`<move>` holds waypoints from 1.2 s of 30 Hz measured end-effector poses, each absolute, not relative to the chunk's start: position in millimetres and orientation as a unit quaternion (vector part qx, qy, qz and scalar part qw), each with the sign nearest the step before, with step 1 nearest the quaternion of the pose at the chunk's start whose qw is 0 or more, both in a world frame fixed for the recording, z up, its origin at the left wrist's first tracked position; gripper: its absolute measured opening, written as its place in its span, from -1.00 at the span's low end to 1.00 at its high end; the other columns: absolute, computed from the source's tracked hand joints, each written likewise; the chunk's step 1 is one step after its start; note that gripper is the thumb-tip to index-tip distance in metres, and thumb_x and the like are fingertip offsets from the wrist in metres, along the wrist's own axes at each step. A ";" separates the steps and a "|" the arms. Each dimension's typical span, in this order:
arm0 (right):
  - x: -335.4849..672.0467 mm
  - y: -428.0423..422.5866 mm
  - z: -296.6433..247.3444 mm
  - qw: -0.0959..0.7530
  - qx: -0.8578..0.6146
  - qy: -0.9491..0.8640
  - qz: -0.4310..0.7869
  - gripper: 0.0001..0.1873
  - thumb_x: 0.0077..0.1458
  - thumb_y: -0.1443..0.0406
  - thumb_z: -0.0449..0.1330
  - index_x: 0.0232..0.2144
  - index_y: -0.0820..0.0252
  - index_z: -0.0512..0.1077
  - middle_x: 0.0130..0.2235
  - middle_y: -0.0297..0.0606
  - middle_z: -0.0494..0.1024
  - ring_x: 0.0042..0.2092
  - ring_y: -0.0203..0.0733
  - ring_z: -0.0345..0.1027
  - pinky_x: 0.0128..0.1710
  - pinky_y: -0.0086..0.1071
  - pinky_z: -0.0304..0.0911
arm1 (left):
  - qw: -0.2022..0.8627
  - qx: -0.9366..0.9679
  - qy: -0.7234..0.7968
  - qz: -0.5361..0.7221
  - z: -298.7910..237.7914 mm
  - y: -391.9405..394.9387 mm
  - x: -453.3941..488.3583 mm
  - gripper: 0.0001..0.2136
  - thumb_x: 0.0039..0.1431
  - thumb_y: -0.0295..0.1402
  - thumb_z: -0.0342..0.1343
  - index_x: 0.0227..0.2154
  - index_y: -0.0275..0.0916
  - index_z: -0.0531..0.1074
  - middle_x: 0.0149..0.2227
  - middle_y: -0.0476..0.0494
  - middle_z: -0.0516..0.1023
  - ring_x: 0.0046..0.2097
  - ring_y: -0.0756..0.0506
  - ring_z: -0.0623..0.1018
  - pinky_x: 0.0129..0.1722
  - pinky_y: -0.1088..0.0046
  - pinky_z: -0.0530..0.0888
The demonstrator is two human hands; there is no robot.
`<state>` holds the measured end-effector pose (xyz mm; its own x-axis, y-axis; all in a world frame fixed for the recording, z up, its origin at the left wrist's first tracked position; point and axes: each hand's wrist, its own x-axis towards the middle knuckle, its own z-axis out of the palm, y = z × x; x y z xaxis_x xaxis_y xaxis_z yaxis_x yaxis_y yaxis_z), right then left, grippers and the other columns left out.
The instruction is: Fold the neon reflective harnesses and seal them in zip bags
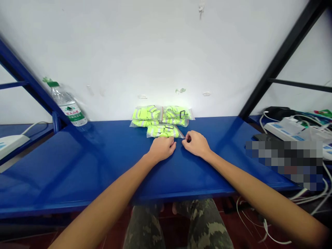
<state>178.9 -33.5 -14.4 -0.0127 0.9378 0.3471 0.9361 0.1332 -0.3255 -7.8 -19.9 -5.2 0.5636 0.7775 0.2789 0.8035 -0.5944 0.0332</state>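
A clear zip bag (164, 130) with folded fluorescent yellow-green reflective straps and a dark buckle inside lies at the middle of the blue table. My left hand (162, 148) is closed with curled fingers at its front edge and hides a small part of it; what those fingers hold, if anything, is hidden. At the bag's right corner, by the red seal line, the fingers of my right hand (197, 142) are pinched together on the tip. Behind are several similar bags in two stacks, a left stack (146, 113) and a right stack (176, 112), against the wall.
The blue table (109, 152) meets a white wall (166, 52). A large water bottle (70, 105) stands at the back left by a blue metal frame. On the right are power strips (285, 128), white cables and a pixelated dark object (290, 159) near the edge.
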 end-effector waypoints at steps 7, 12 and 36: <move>180.4 -33.4 -20.6 0.232 -0.630 -0.740 -0.038 -0.83 0.12 0.19 0.10 -0.42 0.15 0.34 -0.33 -0.23 0.52 -0.24 -0.13 0.37 -0.25 -0.33 0.13 | 0.016 -0.878 -0.449 -0.165 -4.8 -15.8 -9.5 -0.73 0.29 -0.21 -0.06 -0.46 -0.20 0.39 -0.44 -0.13 0.53 -0.37 -0.12 0.49 -0.47 0.39 0.09; 181.1 -34.1 -22.5 0.237 -0.621 -0.746 -0.033 -0.79 0.12 0.15 0.13 -0.39 0.18 0.41 -0.30 -0.16 0.54 -0.20 -0.08 0.36 -0.18 -0.29 0.18 | -0.001 -0.877 -0.444 -0.182 -5.5 -14.8 -8.7 -0.74 0.27 -0.21 -0.02 -0.48 -0.20 0.38 -0.47 -0.12 0.51 -0.41 -0.11 0.47 -0.48 0.39 0.08; 184.4 -7.6 8.8 0.481 -0.397 -0.472 0.623 -0.67 -0.26 0.45 0.47 -0.36 0.30 0.51 -0.48 -0.28 0.58 -0.47 -0.30 0.47 -0.41 -0.40 0.46 | -0.073 -0.790 -0.472 -0.384 6.8 -29.2 4.1 -0.57 0.36 -0.09 -0.15 -0.56 -0.22 0.28 -0.57 0.00 0.37 -0.47 -0.01 0.37 -0.43 0.43 0.14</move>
<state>184.4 -7.6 8.8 -0.2212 0.9744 -0.0405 -0.2252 -0.0914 -0.9700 4.1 -29.2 6.8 0.2580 0.8021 0.5386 0.6904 -0.5430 0.4780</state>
